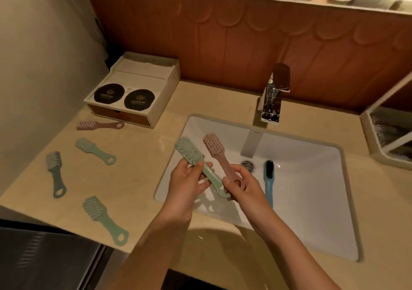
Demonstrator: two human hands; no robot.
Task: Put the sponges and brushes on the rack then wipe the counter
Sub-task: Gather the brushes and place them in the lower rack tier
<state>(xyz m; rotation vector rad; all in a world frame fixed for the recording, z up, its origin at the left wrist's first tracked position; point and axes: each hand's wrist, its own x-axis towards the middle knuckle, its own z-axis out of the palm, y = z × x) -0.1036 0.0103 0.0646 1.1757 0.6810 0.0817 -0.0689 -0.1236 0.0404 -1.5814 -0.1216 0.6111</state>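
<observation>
**A:** Where did things stand?

**B:** The counter (pixel 142 178) carried the sink (pixel 312 200) near its front edge. The rack (pixel 392 138) stood at the right edge, and what it held was too blurred to tell. I saw no sponge.

**A:** And the hands?

**B:** Both were over the sink's left side. The left hand (pixel 187 182) gripped the green brush (pixel 189 151) at mid-handle. The right hand (pixel 243 184) was curled round the pink brush (pixel 214 144) near its ring end. The two handles crossed between them.

**A:** What else was left?

**B:** A blue brush (pixel 268 178) lay in the sink beside the drain. Four more brushes (pixel 93 150) lay apart along the counter's left edge.

**A:** How would they handle?

**B:** They looked like light, stiff plastic, hard to break. Those from the sink could have been wet and slippery. I judged the narrow handle the best hold, below the bristles. The ring end seemed fit for a finger or a hook.
</observation>
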